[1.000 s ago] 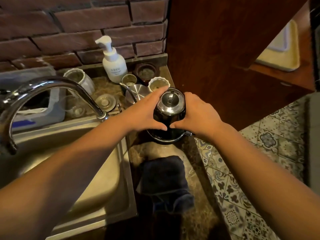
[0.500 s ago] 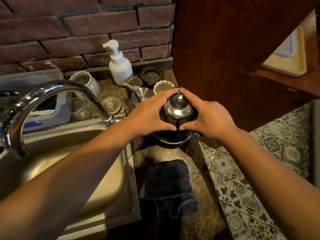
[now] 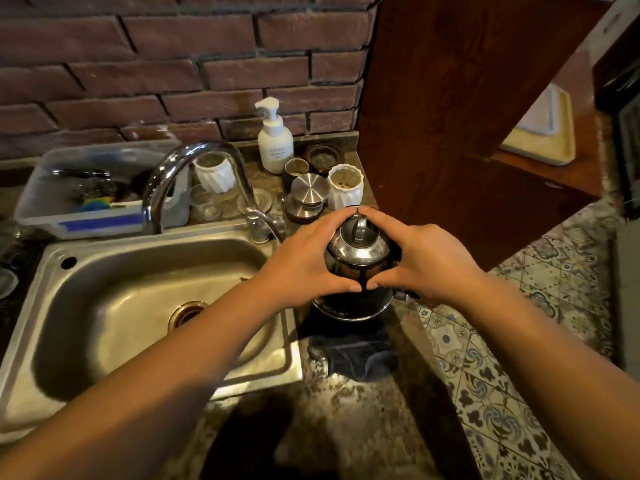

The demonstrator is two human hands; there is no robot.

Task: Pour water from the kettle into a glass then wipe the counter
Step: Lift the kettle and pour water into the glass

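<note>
A shiny steel kettle [image 3: 356, 249] with a domed lid stands on its round base on the speckled stone counter [image 3: 349, 424], right of the sink. My left hand [image 3: 304, 261] wraps its left side and my right hand [image 3: 426, 261] its right side, thumbs and fingertips nearly meeting around it. A dark folded cloth [image 3: 356, 355] lies on the counter just in front of the kettle. A clear glass [image 3: 204, 202] sits behind the tap, partly hidden by the spout.
A steel sink [image 3: 114, 306] with a curved tap [image 3: 194, 168] fills the left. Behind the kettle stand a white soap pump [image 3: 275, 140], white ribbed cups [image 3: 344, 187], a steel lid [image 3: 309, 190] and small bowls. A plastic tub [image 3: 86, 188] sits back left. A wooden panel [image 3: 450, 116] rises right.
Both hands have closed further around the kettle, fingertips now almost touching. The camera has pulled back and tilted, showing more of the sink.
</note>
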